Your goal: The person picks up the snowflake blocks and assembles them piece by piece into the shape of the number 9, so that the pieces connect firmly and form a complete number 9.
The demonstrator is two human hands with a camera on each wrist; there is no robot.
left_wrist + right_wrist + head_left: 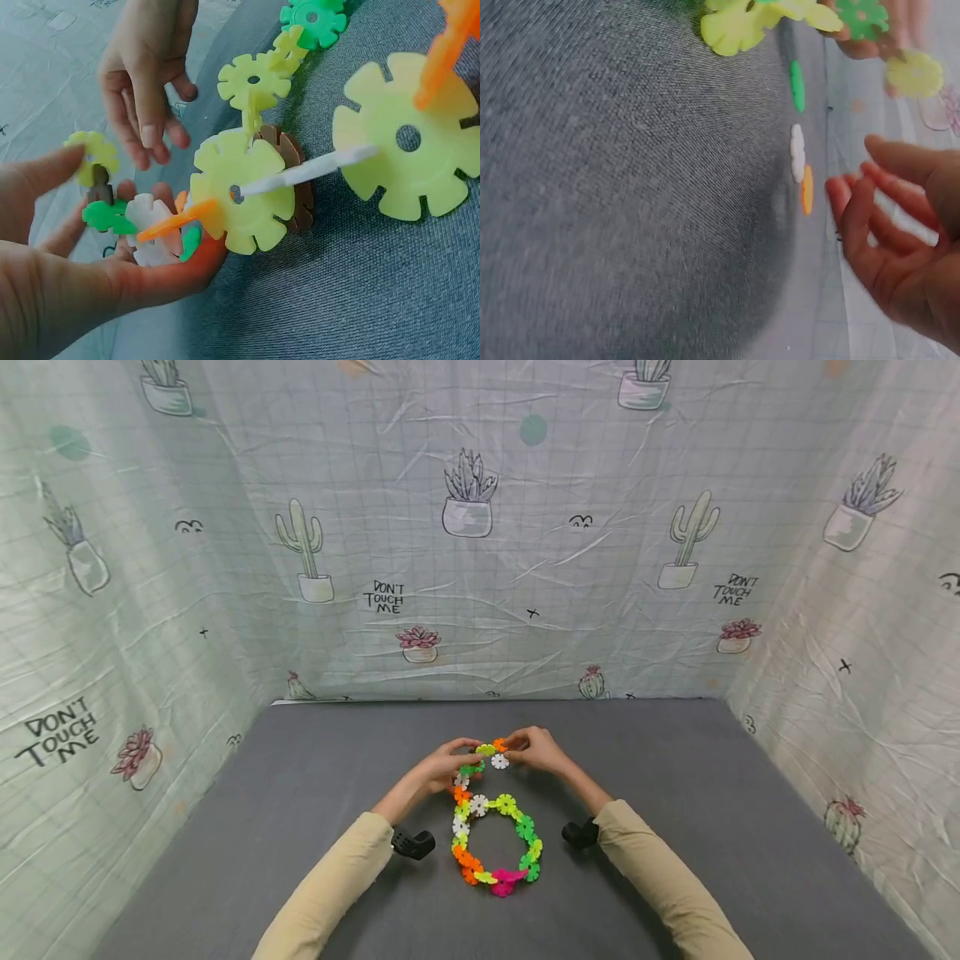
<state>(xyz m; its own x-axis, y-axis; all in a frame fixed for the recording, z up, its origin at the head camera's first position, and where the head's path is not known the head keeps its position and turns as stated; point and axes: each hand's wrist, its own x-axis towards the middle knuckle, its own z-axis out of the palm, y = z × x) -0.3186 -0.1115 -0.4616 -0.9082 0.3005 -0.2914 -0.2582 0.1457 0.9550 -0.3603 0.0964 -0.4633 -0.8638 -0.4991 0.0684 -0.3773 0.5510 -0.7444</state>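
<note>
A chain of flower-shaped interlocking discs point(244, 191) in yellow, orange, white, green and brown runs across my left hand point(441, 768). The left thumb and fingers pinch the yellow disc point(97, 154) at the chain's far end. Toward me, the chain joins a ring of linked discs point(527, 828) lying on the table, with pink ones at its near side. My right hand point(542, 752) hovers to the right of that end, fingers loosely bent with nothing between them. Close to its fingertips are a loose white disc point(499, 762) and an orange disc point(500, 744).
Dark grey cloth covers the table point(337, 735). In the right wrist view, a loose green disc point(797, 86) lies beyond the white and orange ones. A patterned curtain point(525, 568) encloses the back and sides. Black wrist devices point(412, 843) sit below both forearms.
</note>
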